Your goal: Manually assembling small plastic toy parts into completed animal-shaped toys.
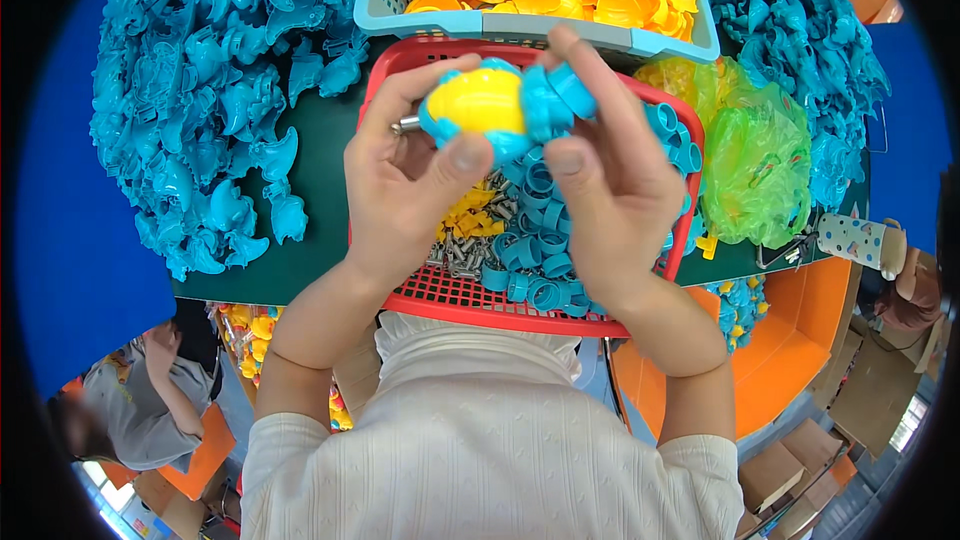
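Left hand (393, 190) and right hand (622, 185) hold the toy (507, 108), which could drop if its smooth shell (470, 100) slips.

Looks down from the head through a wide fisheye lens, over the table (327, 172), with left hand (402, 192) and right hand (625, 190) quite near.

From my remote seat I see a dark green tabletop (322, 145) with a blue heap of plastic parts (175, 90) on the left and another blue heap (800, 40) on the right. Between them sit a red basket (690, 155) and a light-blue basket (372, 2).
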A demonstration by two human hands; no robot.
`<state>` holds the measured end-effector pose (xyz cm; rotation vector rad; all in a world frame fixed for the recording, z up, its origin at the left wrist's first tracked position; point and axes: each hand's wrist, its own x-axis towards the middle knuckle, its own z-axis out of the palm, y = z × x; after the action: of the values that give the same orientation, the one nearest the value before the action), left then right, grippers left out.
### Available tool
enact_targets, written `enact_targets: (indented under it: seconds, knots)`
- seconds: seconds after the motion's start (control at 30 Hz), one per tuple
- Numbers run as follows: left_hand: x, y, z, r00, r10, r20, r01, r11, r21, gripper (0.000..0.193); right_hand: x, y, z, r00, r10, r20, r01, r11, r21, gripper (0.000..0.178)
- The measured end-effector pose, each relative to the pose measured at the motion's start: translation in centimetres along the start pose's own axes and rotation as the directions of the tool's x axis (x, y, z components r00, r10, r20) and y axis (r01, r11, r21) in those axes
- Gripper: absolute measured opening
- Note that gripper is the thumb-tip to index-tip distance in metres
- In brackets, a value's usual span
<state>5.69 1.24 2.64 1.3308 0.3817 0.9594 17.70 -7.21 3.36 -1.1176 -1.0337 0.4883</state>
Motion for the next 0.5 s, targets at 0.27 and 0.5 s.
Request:
enact_targets:
  seconds: [0.27,0.5]
  knots:
    - [0.09,-0.12,-0.64,0.992,-0.126,-0.027,0.122,0.985,-0.121,0.046,-0.56,0.72,1.15,0.99,-0.12,0.072,0.129,0.981,-0.143,0.048]
    - [0.39,0.33,-0.26,0.99,0.14,0.022,-0.14,0.99,0.021,0.056,-0.23,0.29,1.23,0.987,-0.127,0.099,0.135,0.987,-0.082,0.051]
